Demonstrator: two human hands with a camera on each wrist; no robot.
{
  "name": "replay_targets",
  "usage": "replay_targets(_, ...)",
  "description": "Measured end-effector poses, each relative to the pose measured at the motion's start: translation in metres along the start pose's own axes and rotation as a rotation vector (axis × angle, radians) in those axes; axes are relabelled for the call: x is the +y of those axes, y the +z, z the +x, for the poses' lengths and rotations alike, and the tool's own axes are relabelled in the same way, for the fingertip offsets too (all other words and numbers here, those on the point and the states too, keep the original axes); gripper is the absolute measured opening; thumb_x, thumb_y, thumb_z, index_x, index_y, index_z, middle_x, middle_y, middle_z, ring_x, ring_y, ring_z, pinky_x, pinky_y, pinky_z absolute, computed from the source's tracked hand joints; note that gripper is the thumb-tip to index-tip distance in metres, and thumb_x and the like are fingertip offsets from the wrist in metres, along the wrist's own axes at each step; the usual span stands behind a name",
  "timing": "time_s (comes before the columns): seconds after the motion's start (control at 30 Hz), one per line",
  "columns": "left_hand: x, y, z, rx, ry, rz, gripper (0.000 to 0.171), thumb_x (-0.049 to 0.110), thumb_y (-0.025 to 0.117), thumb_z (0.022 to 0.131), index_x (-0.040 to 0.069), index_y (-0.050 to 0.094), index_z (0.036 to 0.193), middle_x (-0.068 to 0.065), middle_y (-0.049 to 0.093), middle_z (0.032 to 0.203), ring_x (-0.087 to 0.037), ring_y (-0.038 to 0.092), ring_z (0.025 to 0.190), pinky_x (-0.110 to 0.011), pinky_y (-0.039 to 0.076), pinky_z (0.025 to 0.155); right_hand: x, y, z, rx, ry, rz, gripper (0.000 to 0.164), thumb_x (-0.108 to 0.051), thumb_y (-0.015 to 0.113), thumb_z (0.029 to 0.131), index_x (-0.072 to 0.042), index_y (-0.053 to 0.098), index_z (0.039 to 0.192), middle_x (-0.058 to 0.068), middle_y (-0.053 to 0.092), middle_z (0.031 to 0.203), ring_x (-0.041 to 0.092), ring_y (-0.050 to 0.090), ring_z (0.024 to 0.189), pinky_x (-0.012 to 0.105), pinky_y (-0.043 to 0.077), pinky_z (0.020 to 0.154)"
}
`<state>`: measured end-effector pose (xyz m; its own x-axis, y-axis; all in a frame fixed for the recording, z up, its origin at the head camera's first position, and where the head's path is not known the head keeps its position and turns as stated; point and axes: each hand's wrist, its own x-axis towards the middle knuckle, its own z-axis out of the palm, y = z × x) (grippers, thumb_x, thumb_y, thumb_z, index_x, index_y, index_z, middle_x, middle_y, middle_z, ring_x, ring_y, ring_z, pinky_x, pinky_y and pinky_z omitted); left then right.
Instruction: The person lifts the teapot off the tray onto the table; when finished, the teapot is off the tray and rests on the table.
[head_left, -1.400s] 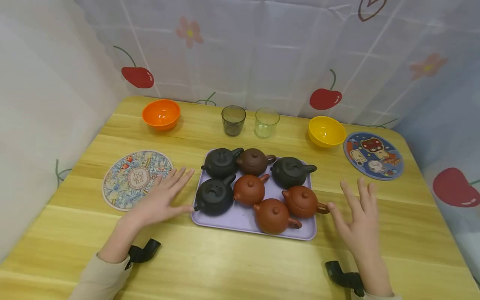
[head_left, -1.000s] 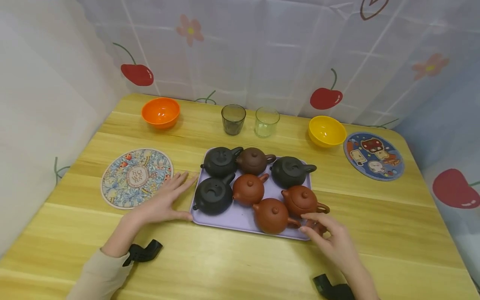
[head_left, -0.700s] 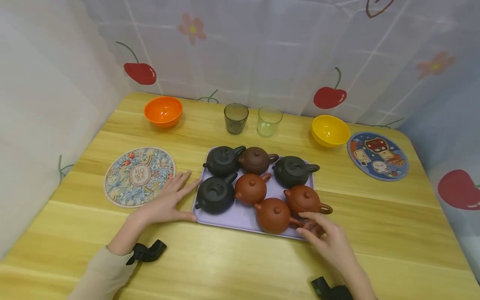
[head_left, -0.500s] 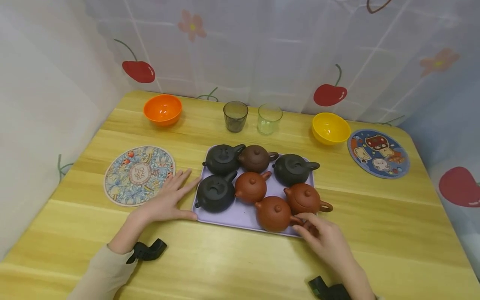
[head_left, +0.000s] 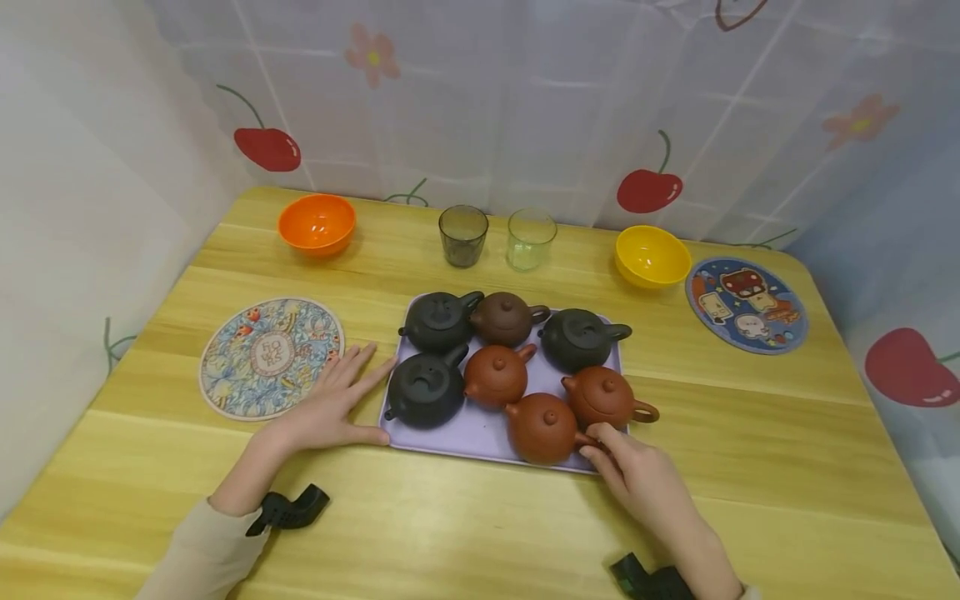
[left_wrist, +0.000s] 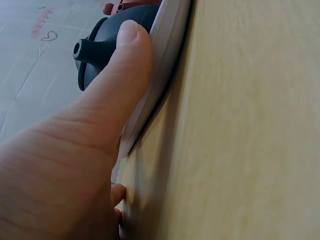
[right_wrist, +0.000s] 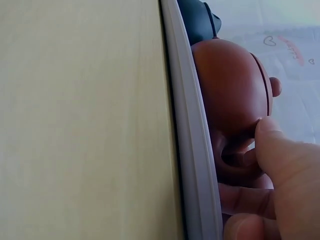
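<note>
On a lilac tray (head_left: 480, 442) stand several small teapots. My right hand (head_left: 637, 475) pinches the handle of the front reddish-brown teapot (head_left: 542, 429); in the right wrist view the thumb lies on top of the handle (right_wrist: 235, 172) with fingers curled beneath. Behind it sits another reddish-brown teapot (head_left: 602, 396), its handle sticking out past the tray's right side. My left hand (head_left: 322, 408) spreads its fingers at the tray's left edge, beside a black teapot (head_left: 426, 392). In the left wrist view, the left thumb (left_wrist: 127, 60) rests along the tray rim, near that teapot's spout.
Along the back stand an orange bowl (head_left: 317, 226), a grey glass (head_left: 462, 237), a pale green glass (head_left: 530, 242) and a yellow bowl (head_left: 652, 258). A floral round mat (head_left: 255, 367) lies left; a blue cartoon mat (head_left: 747, 305) lies right. A curtain hangs behind the wooden table.
From raised and open at the right, my right hand has come down leftward and taken hold of the front teapot's handle. My left hand has settled at the tray's left edge.
</note>
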<state>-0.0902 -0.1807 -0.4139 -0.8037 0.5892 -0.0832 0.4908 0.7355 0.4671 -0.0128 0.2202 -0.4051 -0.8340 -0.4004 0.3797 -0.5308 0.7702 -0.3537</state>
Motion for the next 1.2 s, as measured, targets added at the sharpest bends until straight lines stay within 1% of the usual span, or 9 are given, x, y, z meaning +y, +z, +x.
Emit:
replay_targets(0.17,0.0,0.0,0.0,-0.003,-0.004,-0.008,0.095,0.063,0.056,0.066,0.023,0.014,0.14,-0.015,-0.001,0.143,-0.035,-0.006,0.128,-0.05,-0.003,0.1,0.0,0.002,-0.001,0.002,-0.018,-0.02,0.012,-0.023,0.06,0.081,-0.019,0.054,0.091,-0.011,0.053,0.075,0.004,0.048,0.058,0.025,0.042,0.047)
replay_targets(0.4,0.0,0.0,0.001,0.001,0.008,0.001,0.094,0.062,0.057,0.067,0.023,0.013,0.14,-0.016,-0.001,0.143,-0.035,-0.006,0.128,-0.051,-0.003,0.1,-0.004,0.002,0.0,0.007,0.023,0.012,0.015,-0.017,0.063,0.079,-0.022,0.056,0.092,-0.014,0.055,0.078,0.003,0.052,0.064,0.027,0.044,0.052)
replay_targets(0.53,0.0,0.0,0.0,0.009,0.015,0.001,0.094,0.062,0.058,0.067,0.023,0.014,0.14,-0.016,0.0,0.143,-0.036,-0.005,0.128,-0.051,-0.002,0.1,-0.006,0.004,0.0,0.01,0.021,0.0,0.012,-0.019,0.062,0.08,-0.023,0.056,0.09,-0.015,0.053,0.075,0.003,0.05,0.061,0.026,0.043,0.05)
replay_targets(0.63,0.0,0.001,0.0,0.014,0.017,0.004,0.094,0.062,0.057,0.067,0.024,0.014,0.14,-0.016,0.0,0.143,-0.036,-0.004,0.128,-0.051,-0.002,0.1,-0.005,0.005,-0.001,0.013,0.017,0.033,0.01,-0.019,0.061,0.081,-0.022,0.056,0.089,-0.014,0.053,0.074,0.003,0.05,0.059,0.024,0.042,0.051)
replay_targets(0.8,-0.002,0.002,-0.001,0.025,0.019,0.014,0.093,0.062,0.057,0.067,0.024,0.013,0.14,-0.017,0.001,0.143,-0.036,-0.003,0.128,-0.05,-0.002,0.1,-0.004,0.008,-0.002,0.045,0.032,0.12,0.013,-0.014,0.062,0.08,-0.021,0.057,0.09,-0.013,0.055,0.075,0.001,0.049,0.06,0.018,0.042,0.056)
replay_targets(0.93,-0.003,0.003,-0.001,0.027,0.019,0.01,0.094,0.063,0.057,0.066,0.024,0.013,0.14,-0.016,0.0,0.143,-0.035,-0.004,0.128,-0.05,-0.003,0.1,-0.003,0.009,-0.003,0.076,0.058,0.168,0.016,-0.011,0.062,0.079,-0.02,0.058,0.092,-0.012,0.057,0.076,0.0,0.049,0.06,0.016,0.041,0.056)
replay_targets(1.07,-0.003,0.003,0.0,0.028,0.02,0.01,0.094,0.063,0.057,0.066,0.024,0.014,0.14,-0.015,-0.001,0.144,-0.034,-0.005,0.128,-0.049,-0.003,0.1,-0.005,0.008,-0.005,0.05,0.125,0.322,0.019,-0.006,0.06,0.08,-0.019,0.057,0.094,-0.01,0.053,0.059,-0.003,0.045,0.046,0.012,0.038,0.045)
replay_targets(1.17,-0.004,0.004,0.0,0.024,0.017,0.015,0.094,0.063,0.057,0.067,0.025,0.013,0.14,-0.014,-0.001,0.144,-0.034,-0.006,0.128,-0.049,-0.004,0.1,-0.009,0.005,-0.005,0.019,0.174,0.449,0.021,-0.001,0.057,0.081,-0.017,0.056,0.095,-0.009,0.046,0.046,-0.001,0.043,0.037,0.013,0.036,0.038)
replay_targets(1.2,-0.004,0.004,0.0,0.023,0.017,0.016,0.094,0.063,0.057,0.067,0.024,0.013,0.14,-0.014,-0.001,0.144,-0.034,-0.006,0.128,-0.049,-0.004,0.1,-0.011,0.003,-0.004,0.01,0.182,0.481,0.021,0.001,0.056,0.081,-0.016,0.056,0.095,-0.008,0.046,0.045,0.001,0.044,0.036,0.014,0.036,0.038)
